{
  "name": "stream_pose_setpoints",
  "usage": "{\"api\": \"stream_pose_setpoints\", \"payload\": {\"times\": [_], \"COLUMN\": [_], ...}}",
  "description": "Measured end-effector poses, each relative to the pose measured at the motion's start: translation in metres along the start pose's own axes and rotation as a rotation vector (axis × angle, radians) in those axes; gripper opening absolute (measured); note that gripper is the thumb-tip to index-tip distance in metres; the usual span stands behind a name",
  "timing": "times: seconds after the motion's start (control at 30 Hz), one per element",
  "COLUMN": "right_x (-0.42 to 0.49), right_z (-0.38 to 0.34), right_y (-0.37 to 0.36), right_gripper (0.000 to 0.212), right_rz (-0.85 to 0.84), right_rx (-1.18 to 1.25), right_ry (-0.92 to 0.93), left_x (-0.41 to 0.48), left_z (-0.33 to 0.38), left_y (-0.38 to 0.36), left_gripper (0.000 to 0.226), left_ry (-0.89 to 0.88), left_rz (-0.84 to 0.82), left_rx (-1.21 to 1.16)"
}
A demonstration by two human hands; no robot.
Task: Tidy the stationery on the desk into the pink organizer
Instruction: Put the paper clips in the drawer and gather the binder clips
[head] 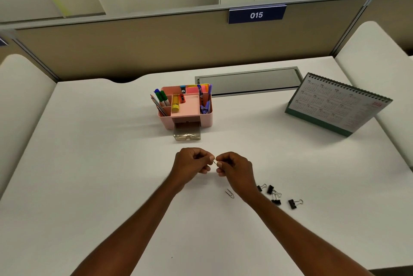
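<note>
Left hand (192, 164) and right hand (234, 168) meet, both pinching one small paper clip (215, 161) over the surface (111, 164). Next, probably: carry it out to the open clear drawer (187, 133) of the pink organizer (206, 120). Nothing blocks the path. A second clip (229, 193) and the black binder clips (270, 189) wait near right.

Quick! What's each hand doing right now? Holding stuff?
Left hand: fingers curled, pinching one end of a small paper clip.
Right hand: fingers curled, pinching the other end of the same paper clip.
</note>
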State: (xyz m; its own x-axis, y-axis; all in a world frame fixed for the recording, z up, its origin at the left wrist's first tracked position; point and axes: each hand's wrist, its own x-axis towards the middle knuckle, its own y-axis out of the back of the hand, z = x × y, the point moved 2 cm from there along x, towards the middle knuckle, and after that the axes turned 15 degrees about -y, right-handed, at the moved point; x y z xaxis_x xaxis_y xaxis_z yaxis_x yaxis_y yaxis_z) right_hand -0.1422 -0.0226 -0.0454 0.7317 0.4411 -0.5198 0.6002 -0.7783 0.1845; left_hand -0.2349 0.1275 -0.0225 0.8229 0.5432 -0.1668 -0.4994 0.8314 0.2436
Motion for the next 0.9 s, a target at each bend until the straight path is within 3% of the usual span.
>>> {"api": "stream_pose_setpoints", "payload": {"times": [0.13, 0.23, 0.3, 0.43, 0.7, 0.83, 0.9], "right_x": [0.001, -0.003, -0.009, -0.026, -0.049, -0.053, -0.051], "right_z": [0.011, 0.024, 0.035, 0.042, 0.042, 0.049, 0.060], "right_y": [0.003, 0.007, 0.008, 0.002, -0.013, -0.017, -0.018], "right_gripper": [0.016, 0.003, 0.013, 0.029, 0.029, 0.053, 0.052], "right_rz": [0.018, 0.043, 0.045, 0.024, 0.077, 0.074, 0.085], "right_rx": [-0.179, -0.634, -0.917, -1.183, -1.389, -1.385, -1.378], "right_ry": [0.011, 0.107, 0.136, 0.190, 0.156, 0.182, 0.202], "left_x": [0.011, 0.026, 0.038, 0.061, 0.095, 0.104, 0.107], "left_z": [0.000, 0.001, 0.000, -0.003, -0.020, -0.023, -0.027], "left_y": [0.014, 0.028, 0.038, 0.050, 0.048, 0.049, 0.050], "left_gripper": [0.005, 0.005, 0.008, 0.017, 0.034, 0.044, 0.047], "left_ry": [-0.005, 0.000, 0.010, 0.053, 0.245, 0.355, 0.380], "left_rz": [0.123, 0.291, 0.395, 0.513, 0.487, 0.426, 0.397], "left_rx": [0.059, 0.112, 0.103, 0.094, 0.210, 0.358, 0.380]}}
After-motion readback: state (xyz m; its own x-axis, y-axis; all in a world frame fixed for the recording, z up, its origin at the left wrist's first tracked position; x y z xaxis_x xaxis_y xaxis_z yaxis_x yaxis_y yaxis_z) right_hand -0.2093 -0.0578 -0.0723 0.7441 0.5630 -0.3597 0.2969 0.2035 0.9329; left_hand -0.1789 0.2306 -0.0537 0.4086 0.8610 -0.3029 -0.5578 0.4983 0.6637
